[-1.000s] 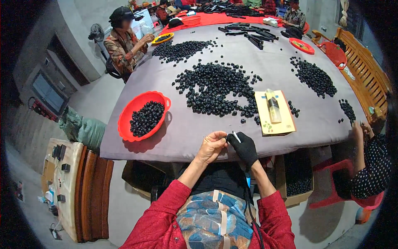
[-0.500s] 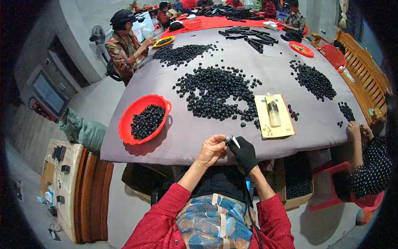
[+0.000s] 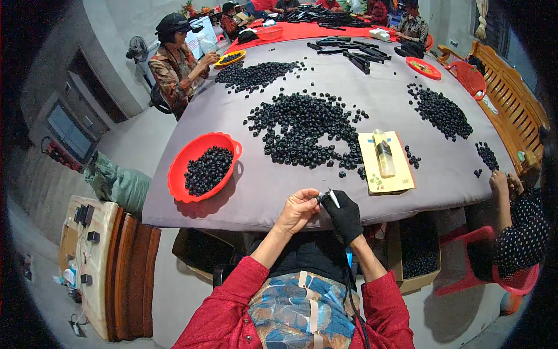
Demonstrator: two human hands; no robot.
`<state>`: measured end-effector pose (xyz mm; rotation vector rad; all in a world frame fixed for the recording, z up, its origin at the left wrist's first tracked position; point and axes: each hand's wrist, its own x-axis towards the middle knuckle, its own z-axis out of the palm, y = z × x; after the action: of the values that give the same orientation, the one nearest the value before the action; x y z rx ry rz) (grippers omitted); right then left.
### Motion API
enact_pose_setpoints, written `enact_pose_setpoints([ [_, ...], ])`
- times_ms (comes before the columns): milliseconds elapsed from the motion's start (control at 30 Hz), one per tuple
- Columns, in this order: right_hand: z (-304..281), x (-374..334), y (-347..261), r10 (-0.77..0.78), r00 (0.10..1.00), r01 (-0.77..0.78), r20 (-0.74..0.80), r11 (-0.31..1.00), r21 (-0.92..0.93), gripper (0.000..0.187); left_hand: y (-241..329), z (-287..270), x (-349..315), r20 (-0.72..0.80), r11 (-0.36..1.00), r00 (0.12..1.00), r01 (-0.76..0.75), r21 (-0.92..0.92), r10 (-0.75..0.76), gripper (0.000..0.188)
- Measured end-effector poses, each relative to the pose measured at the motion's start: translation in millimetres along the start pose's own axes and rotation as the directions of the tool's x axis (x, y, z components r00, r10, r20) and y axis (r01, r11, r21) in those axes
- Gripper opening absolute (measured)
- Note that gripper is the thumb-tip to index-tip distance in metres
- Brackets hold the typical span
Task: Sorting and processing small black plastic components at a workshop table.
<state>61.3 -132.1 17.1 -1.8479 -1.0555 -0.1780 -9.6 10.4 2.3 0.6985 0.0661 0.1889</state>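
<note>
At the near edge of the grey-covered desk [image 3: 261, 192]: both hands up close, fingers nearly meeting. Left hand [image 3: 295, 212] is bare, grip closed, thumb and fingertips pinching a small dark piece [image 3: 320, 198]. Fingers hide most of it, so exact shape can't be read. Right hand [image 3: 344, 218] wears a black glove, grip closed on a slim white tool [image 3: 334, 199], pen-like, tilted, one end projecting past the glove. Can't tell if the tool touches the dark piece.

Left of the hands: red bowl [image 3: 176, 174], partly filled with black beads [image 3: 208, 170]. Straight beyond the hands: main bead pile [image 3: 308, 125], loose, bare patches inside it, strays round the rim. Just right of that pile: yellow booklet [image 3: 401, 179] lying flat, clear tube [image 3: 384, 154] with a dark band resting on it.

Farther right: second bead pile [image 3: 440, 113], plus a small cluster [image 3: 486, 156] by a co-worker's dotted sleeve [image 3: 520, 227]. Far left: another pile [image 3: 256, 77], near a yellow dish [image 3: 222, 62] of black pieces; co-worker in a patterned shirt [image 3: 168, 72] reaching to the dish. Far middle: black sticks [image 3: 356, 53], scattered. Below desk level, right side: cardboard box [image 3: 419, 279] holding more dark beads.
</note>
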Motion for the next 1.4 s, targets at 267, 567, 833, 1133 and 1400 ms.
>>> enact_pose_setpoints([
  [267, -4.7, 6.3, -11.4, 0.186, 0.981, -0.194, 0.055, 0.962, 0.191, 0.018, -3.2, 4.5, 1.4, 0.054, 0.989, 0.999, -0.01, 0.147, 0.002, 0.024],
  [567, 1.2, 4.6, -4.2, 0.077, 0.996, -0.08, 0.053, 0.995, 0.053, 0.019, -2.3, -3.8, 5.4, 0.077, 0.995, 0.995, 0.058, 0.078, -0.064, 0.024],
  [833, 7.3, 1.0, 6.9, 0.131, 0.99, -0.133, 0.043, 0.99, 0.046, 0.025, -2.6, 1.0, 2.5, -0.034, 0.995, 0.997, 0.076, 0.069, -0.073, 0.019],
  [1133, -6.0, 11.3, -0.4, 0.469, 0.883, -0.45, 0.028, 0.827, 0.336, 0.025, 16.0, 35.0, 5.1, -0.024, 0.985, 0.995, -0.099, -0.139, 0.097, 0.018],
  [1400, 4.4, 3.6, 19.6, 0.093, 0.99, -0.078, -0.105, 0.987, 0.139, 0.023, 12.0, 37.1, 2.2, 0.064, 0.987, 0.994, -0.074, -0.142, 0.084, 0.021],
])
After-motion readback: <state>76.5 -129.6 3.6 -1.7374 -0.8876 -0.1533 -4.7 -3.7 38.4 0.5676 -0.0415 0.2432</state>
